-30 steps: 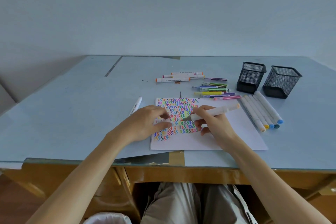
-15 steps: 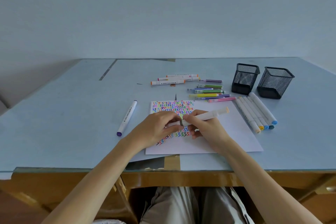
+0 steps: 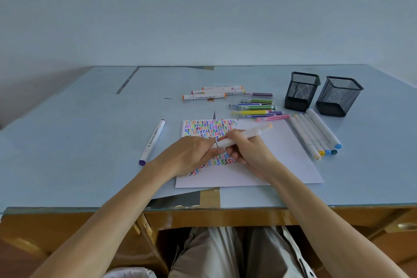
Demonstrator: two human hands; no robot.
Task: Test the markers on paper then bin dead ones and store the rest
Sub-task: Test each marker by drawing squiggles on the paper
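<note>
A sheet of paper (image 3: 282,165) lies on the table (image 3: 67,142) near its front edge. Left of it lies a single marker (image 3: 152,141). Behind it lie a group of thick markers (image 3: 212,93) and, to their right, thin pens (image 3: 257,109). Right of the sheet lies a row of markers (image 3: 316,134), behind which stand two mesh cups (image 3: 301,90), seemingly just apart

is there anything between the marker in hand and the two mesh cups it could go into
Nothing visible blocks it. The marker, held by both hands, is above the paper; thin markers and a white marker row lie flat before the mesh cups.
</note>
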